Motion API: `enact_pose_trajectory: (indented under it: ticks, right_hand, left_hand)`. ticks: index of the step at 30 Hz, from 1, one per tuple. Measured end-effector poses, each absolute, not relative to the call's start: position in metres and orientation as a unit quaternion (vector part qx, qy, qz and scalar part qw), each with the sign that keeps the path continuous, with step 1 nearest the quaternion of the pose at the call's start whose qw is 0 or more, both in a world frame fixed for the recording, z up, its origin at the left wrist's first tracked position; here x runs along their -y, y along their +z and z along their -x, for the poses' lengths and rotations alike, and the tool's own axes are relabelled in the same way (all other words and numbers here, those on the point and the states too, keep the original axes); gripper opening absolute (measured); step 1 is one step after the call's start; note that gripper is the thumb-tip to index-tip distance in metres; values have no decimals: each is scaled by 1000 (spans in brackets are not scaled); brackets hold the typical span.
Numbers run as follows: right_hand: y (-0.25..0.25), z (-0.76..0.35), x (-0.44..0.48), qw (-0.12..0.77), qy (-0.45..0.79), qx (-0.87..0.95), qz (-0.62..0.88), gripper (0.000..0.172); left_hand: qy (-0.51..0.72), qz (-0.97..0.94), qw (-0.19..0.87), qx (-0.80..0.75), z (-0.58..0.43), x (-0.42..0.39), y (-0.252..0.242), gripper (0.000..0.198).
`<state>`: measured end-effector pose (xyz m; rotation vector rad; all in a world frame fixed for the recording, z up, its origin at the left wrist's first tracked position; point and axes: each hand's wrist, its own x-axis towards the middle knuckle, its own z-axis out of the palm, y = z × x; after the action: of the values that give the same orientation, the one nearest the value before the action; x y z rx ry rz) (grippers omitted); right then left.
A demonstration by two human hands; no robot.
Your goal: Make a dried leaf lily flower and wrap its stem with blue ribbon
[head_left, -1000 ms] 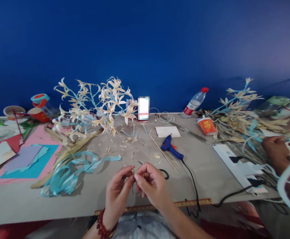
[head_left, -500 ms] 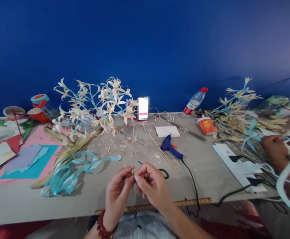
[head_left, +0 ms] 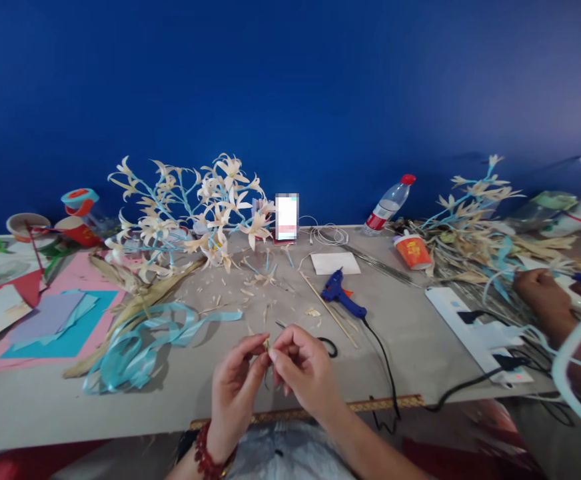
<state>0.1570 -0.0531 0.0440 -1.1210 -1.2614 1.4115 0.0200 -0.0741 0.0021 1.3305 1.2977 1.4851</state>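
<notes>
My left hand and my right hand meet above the near edge of the grey table. Both pinch one small straw-coloured piece between thumb and fingertips. A red bead bracelet circles my left wrist. Just behind my right hand lie black-handled scissors. A blue glue gun with a black cord rests further back, next to a thin wooden stick. A spray of cream husk flowers on blue stems stands at the back left.
Light blue ribbon curls at the left beside coloured paper sheets. A water bottle, a red cup, a white power strip and a second flower pile lie to the right. Another person's hand works at the far right.
My hands stay almost still, pinching the small piece. The other person's hand at the right has shifted slightly up and to the left.
</notes>
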Motion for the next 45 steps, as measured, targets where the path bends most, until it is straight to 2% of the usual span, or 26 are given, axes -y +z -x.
enact_pose_trajectory:
  ticks: [12, 20, 27, 33, 45]
  right_hand:
    - [46, -156, 52, 455, 580, 497, 458, 15]
    - [47, -159, 50, 445, 557, 525, 465, 12]
    - [45, -165, 45, 398, 525, 580, 479, 8]
    - [47, -163, 49, 413, 516, 583, 473, 10]
    - [45, -163, 50, 412, 507, 594, 470, 10]
  left_hand:
    - [579, -539, 357, -497, -20, 75, 2, 25]
    - [584, -494, 431, -479, -23, 74, 3, 22]
    - [575, -459, 484, -474, -22, 67, 10, 11]
    - [597, -398, 537, -444, -25, 63, 13, 11]
    - [606, -438, 471, -468, -26, 65, 19, 11]
